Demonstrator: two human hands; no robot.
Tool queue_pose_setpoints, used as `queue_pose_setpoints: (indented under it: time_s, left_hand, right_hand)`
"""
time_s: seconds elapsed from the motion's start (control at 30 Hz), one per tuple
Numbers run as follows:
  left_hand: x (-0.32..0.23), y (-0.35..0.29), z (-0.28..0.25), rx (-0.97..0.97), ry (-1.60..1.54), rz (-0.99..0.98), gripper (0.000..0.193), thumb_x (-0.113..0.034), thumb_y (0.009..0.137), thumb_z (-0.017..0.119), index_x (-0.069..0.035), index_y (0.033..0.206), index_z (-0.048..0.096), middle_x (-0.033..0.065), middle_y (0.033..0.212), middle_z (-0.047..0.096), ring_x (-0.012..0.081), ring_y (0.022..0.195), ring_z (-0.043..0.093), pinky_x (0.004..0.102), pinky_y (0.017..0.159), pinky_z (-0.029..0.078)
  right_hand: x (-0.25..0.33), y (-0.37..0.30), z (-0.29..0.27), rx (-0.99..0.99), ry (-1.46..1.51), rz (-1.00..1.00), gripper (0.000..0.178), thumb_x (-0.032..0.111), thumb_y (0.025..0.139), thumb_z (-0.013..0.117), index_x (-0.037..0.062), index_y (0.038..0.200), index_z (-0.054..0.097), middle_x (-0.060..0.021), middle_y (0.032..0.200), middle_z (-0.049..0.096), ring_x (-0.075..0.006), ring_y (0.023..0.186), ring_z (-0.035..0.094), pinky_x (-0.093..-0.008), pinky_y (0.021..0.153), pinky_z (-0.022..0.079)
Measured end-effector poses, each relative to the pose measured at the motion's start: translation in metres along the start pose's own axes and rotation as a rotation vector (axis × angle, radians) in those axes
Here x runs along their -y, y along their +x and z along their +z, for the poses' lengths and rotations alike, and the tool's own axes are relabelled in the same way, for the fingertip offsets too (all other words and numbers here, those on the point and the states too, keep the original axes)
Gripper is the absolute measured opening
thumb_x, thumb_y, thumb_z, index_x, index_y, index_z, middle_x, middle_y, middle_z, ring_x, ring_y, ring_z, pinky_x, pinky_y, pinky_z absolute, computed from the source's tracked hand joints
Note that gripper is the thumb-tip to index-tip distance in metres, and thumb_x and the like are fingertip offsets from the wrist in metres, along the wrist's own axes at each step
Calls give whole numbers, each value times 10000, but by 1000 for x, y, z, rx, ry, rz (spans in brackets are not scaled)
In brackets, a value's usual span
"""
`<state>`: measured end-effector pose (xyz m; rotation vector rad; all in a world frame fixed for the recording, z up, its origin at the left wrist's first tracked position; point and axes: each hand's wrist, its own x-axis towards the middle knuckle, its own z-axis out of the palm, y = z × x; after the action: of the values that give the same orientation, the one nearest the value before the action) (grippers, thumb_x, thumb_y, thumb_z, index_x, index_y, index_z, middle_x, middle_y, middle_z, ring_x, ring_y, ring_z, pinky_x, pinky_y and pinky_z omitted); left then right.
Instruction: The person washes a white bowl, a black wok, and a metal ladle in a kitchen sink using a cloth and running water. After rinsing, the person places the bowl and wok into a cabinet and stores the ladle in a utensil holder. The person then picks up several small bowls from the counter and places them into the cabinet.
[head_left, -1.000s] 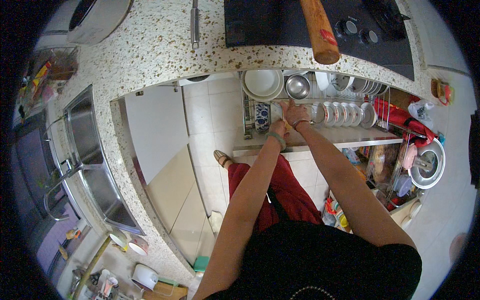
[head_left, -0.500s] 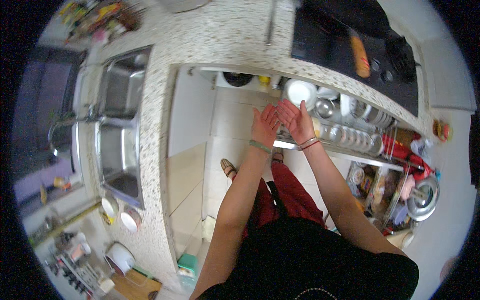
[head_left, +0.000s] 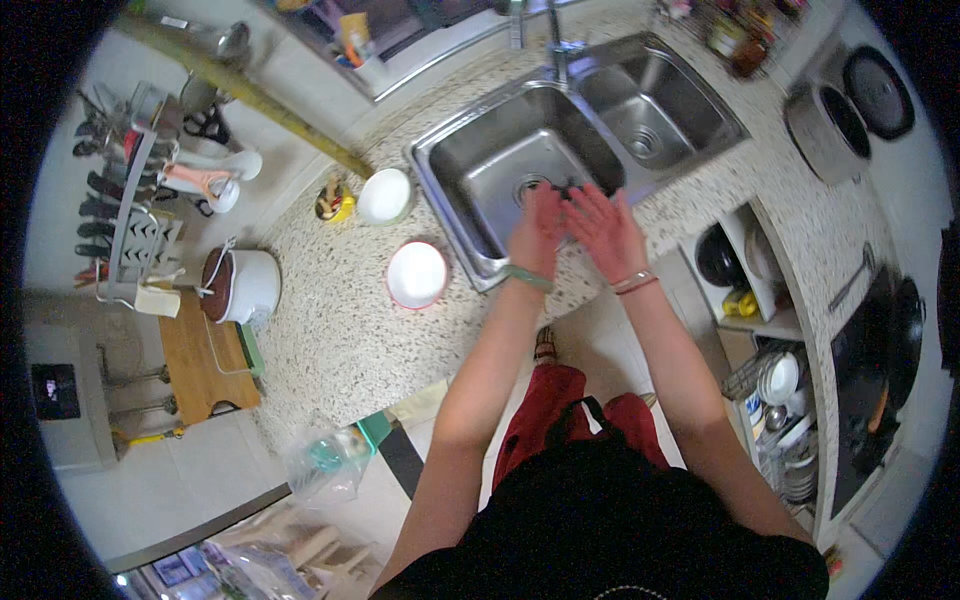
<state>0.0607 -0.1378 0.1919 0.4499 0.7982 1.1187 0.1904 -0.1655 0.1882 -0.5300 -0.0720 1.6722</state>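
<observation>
Both my hands are raised at the near edge of the double steel sink (head_left: 462,150), palms turned up and fingers stretched out. My left hand (head_left: 538,235), a green bangle at its wrist, is over the near rim of the larger left basin and looks a little blurred. Close beside it on the right is my right hand (head_left: 607,235), with a thin red band at the wrist. Neither hand holds anything. A tap (head_left: 558,55) rises behind the basins. On the counter left of the sink stand a white bowl (head_left: 385,195) and a red-rimmed white bowl (head_left: 416,274).
At left are a knife rack (head_left: 140,225), a white lidded pot (head_left: 252,285) and a wooden cutting board (head_left: 205,350). A plastic bag (head_left: 325,465) hangs by the counter's near edge. At right, a steel pot (head_left: 825,135), a black stove (head_left: 865,385) and a pulled-out dish rack (head_left: 780,400).
My view has swung left from the stove and dish rack to the sink. My hands have come along to the sink's edge, still palms up with nothing in them.
</observation>
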Motion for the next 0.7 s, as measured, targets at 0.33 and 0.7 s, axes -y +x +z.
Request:
queue_pose_setpoints:
  time_s: [0.33,0.7]
  left_hand:
    - [-183,51,-191,-598,230,406,572,-406,905,457,-73,1355,340,45,1358,393,173,1230,377,359,1011,260]
    - [-178,83,-279,-549,-34,121,406,-313,923,433,-132,1285,417,47,1237,495,237,1118,470,436,902,390]
  right_hand:
    - [-180,175,96,-60,-364,338,693,578,849,447,115,1352,331,-112,1370,343,-312,1169,432,-470,939,389]
    - [-246,225,99,-216,-592,431,478,461,860,511,167,1233,460,-31,1143,517,-188,1092,438,-548,864,375]
